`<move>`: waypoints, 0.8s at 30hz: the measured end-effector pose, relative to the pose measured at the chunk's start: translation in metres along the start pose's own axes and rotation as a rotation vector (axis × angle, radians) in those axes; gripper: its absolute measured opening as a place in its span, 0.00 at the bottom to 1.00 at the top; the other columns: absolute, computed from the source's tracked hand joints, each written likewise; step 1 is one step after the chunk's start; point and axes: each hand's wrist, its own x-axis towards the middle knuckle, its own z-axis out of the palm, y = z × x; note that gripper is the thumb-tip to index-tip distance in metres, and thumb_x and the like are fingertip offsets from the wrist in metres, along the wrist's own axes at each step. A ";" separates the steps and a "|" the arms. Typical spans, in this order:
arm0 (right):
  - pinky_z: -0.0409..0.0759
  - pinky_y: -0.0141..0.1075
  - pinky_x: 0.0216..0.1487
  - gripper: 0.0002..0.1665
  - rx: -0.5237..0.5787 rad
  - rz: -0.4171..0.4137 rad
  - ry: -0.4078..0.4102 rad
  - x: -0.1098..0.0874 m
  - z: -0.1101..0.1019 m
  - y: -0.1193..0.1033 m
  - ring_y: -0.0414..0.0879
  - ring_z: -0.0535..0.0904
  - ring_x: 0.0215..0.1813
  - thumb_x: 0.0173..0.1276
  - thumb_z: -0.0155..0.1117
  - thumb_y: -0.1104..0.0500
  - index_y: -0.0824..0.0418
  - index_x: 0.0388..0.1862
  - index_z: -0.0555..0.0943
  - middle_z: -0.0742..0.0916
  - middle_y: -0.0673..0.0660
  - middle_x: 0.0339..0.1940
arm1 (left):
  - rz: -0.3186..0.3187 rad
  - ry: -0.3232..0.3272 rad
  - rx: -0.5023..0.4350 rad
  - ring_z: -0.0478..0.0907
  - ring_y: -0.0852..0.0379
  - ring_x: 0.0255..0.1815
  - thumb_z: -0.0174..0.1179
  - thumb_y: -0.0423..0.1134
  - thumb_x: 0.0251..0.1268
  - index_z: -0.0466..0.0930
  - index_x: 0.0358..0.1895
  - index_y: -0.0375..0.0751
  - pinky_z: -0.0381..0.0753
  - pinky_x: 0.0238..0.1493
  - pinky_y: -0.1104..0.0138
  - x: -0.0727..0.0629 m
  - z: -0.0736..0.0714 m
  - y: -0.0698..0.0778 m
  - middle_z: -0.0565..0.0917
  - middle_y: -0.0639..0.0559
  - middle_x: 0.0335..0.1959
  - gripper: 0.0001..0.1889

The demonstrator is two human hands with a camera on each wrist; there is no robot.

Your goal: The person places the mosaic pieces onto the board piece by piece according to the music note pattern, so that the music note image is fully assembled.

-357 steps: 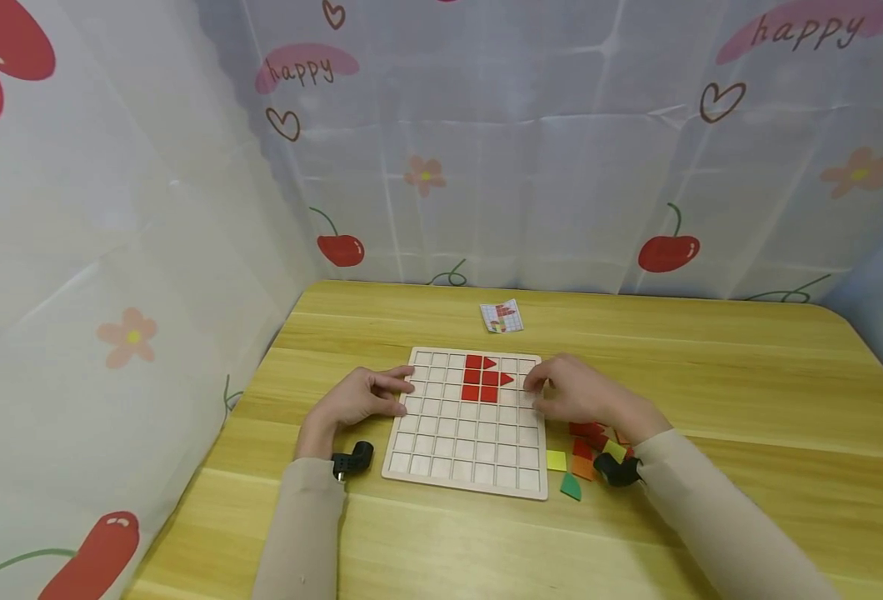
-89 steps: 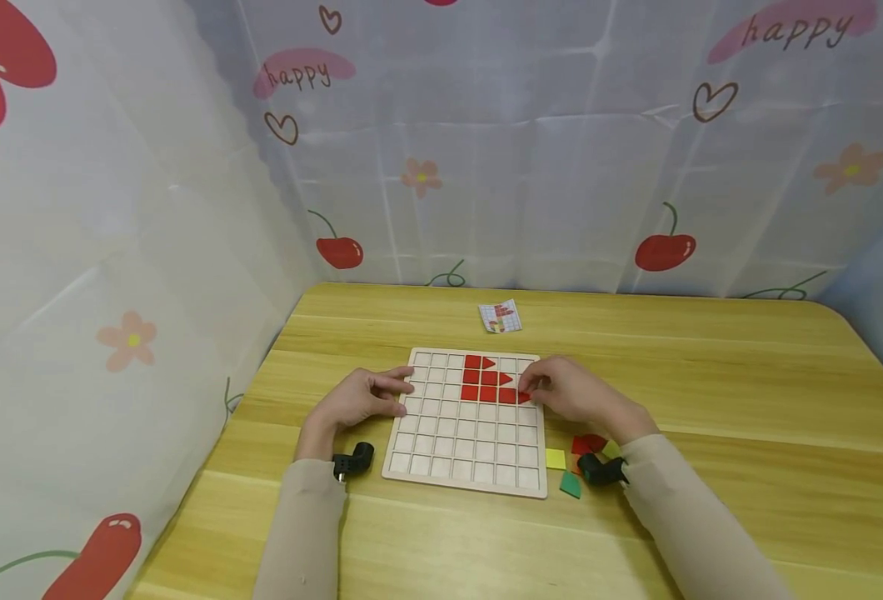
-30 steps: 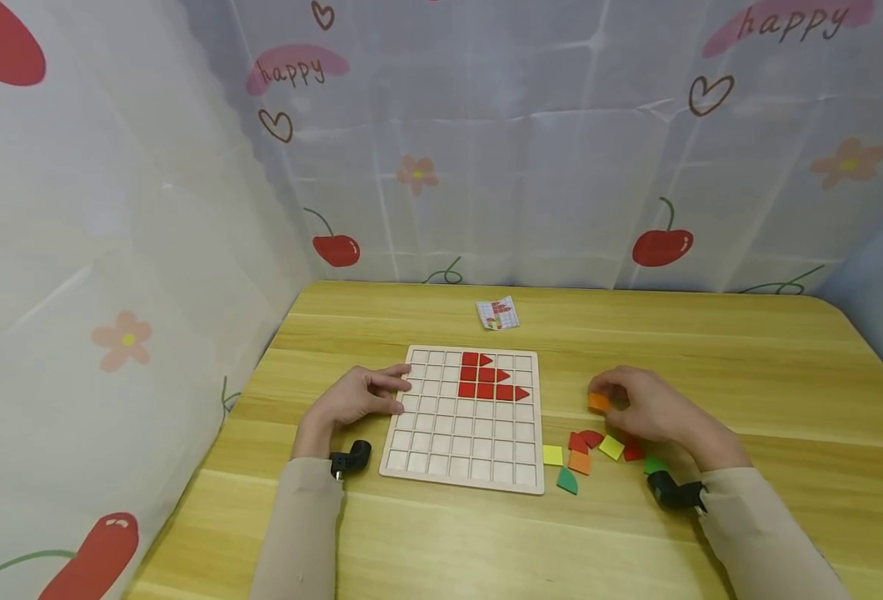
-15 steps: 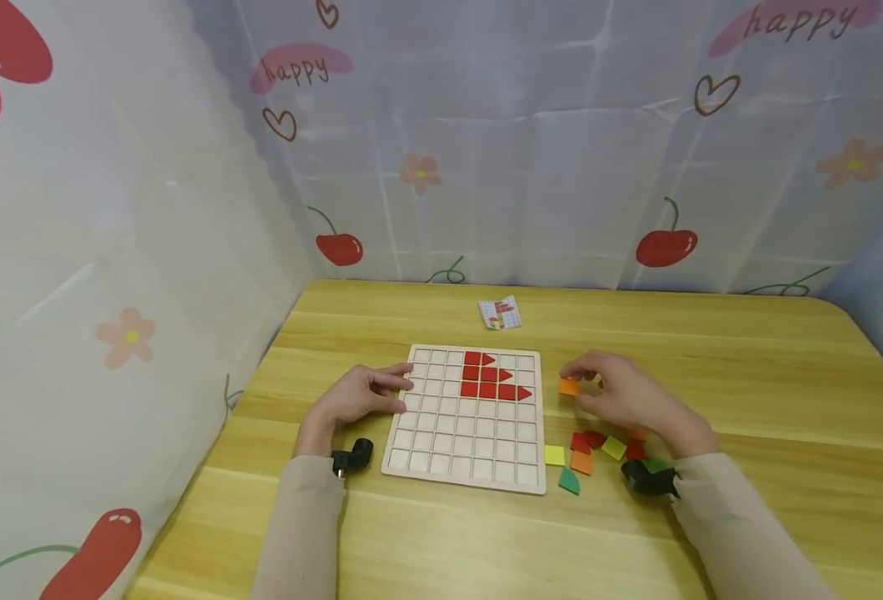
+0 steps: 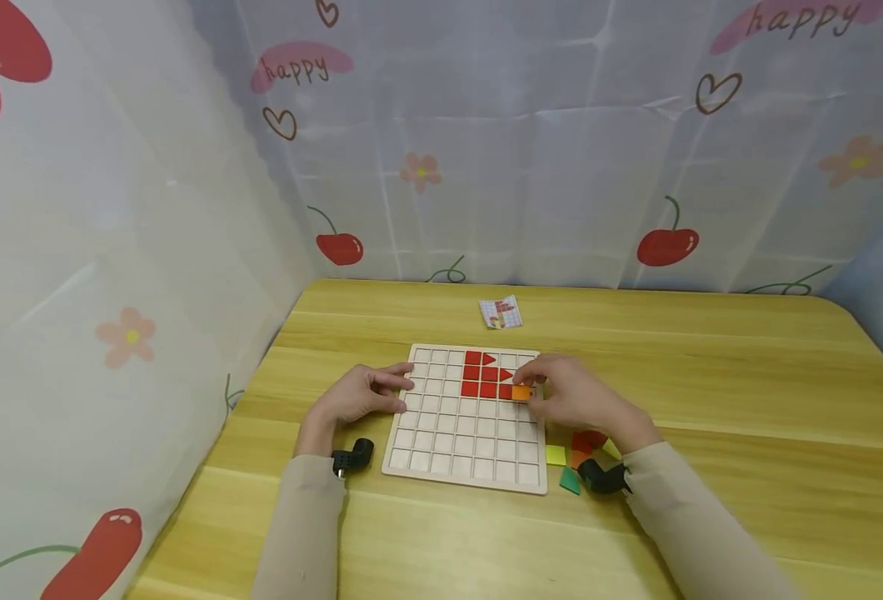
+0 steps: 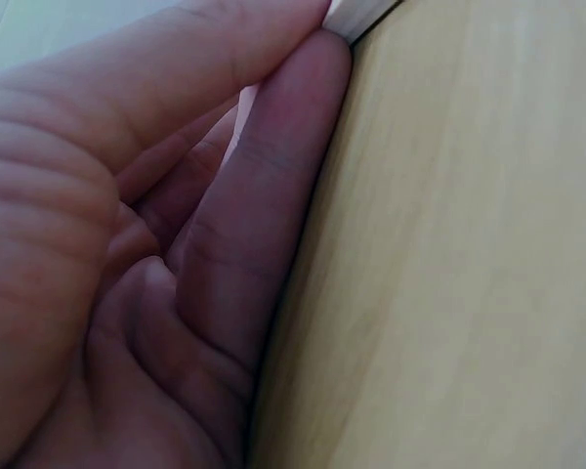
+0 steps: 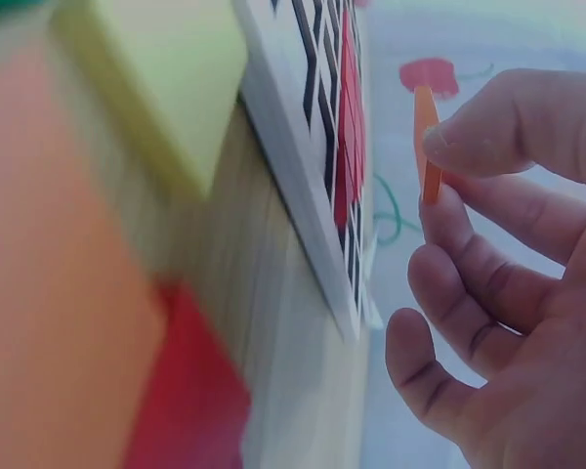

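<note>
A pale wooden grid board [image 5: 441, 429] lies on the table. Red square and triangular tiles [image 5: 489, 374] fill cells in its upper part, in three rows. My left hand [image 5: 355, 393] holds the board's left edge, thumb and fingertips against the rim; the left wrist view shows two fingertips at the board's edge [image 6: 366, 12]. My right hand [image 5: 582, 398] pinches an orange square tile [image 5: 521, 392] between thumb and finger. That tile is over the right end of the third row and covers the red triangle there. In the right wrist view, the orange tile [image 7: 426, 147] is seen edge-on, raised.
Loose tiles lie right of the board: a yellow one [image 5: 556, 455], a green one [image 5: 571, 480] and several red, orange and yellow ones partly behind my right wrist. A small pattern card [image 5: 501, 313] lies beyond the board. A printed curtain [image 5: 516, 192] stands behind the table.
A red square and triangle have joined the third row since the oldest frame. My right hand then picked up the orange tile and brought it left over the board. My left hand stays put.
</note>
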 end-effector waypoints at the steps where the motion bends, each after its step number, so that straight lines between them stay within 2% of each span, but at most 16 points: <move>1: 0.78 0.41 0.48 0.18 -0.002 -0.018 -0.001 0.002 0.002 -0.002 0.48 0.77 0.46 0.60 0.70 0.64 0.53 0.50 0.87 0.86 0.48 0.44 | 0.002 -0.001 -0.001 0.61 0.57 0.82 0.75 0.34 0.59 0.90 0.54 0.46 0.78 0.50 0.75 0.000 0.000 0.000 0.76 0.58 0.74 0.18; 8: 0.78 0.41 0.48 0.15 0.034 -0.080 -0.023 0.013 0.013 -0.011 0.48 0.78 0.44 0.60 0.70 0.64 0.56 0.47 0.86 0.87 0.49 0.43 | 0.006 0.002 0.004 0.60 0.55 0.82 0.76 0.34 0.59 0.90 0.54 0.47 0.78 0.52 0.77 0.002 0.001 -0.002 0.76 0.58 0.74 0.18; 13: 0.78 0.40 0.49 0.14 0.021 -0.107 -0.017 0.020 0.020 -0.016 0.45 0.78 0.43 0.60 0.70 0.65 0.57 0.46 0.86 0.87 0.49 0.43 | 0.006 -0.002 0.009 0.61 0.56 0.82 0.76 0.35 0.59 0.91 0.54 0.48 0.79 0.50 0.75 0.001 0.000 0.001 0.76 0.59 0.74 0.18; 18: 0.77 0.39 0.47 0.12 0.042 -0.109 -0.031 0.027 0.028 -0.024 0.45 0.77 0.41 0.60 0.68 0.65 0.56 0.43 0.86 0.86 0.47 0.39 | 0.006 -0.006 0.001 0.61 0.56 0.82 0.76 0.34 0.59 0.90 0.54 0.47 0.79 0.49 0.75 0.002 0.000 0.000 0.76 0.58 0.74 0.18; 24: 0.76 0.40 0.50 0.10 0.017 -0.111 -0.039 0.034 0.037 -0.034 0.45 0.76 0.42 0.61 0.68 0.65 0.55 0.42 0.86 0.87 0.47 0.38 | 0.004 -0.004 -0.007 0.60 0.56 0.83 0.75 0.33 0.59 0.91 0.53 0.46 0.79 0.49 0.75 0.001 0.000 -0.002 0.75 0.58 0.74 0.17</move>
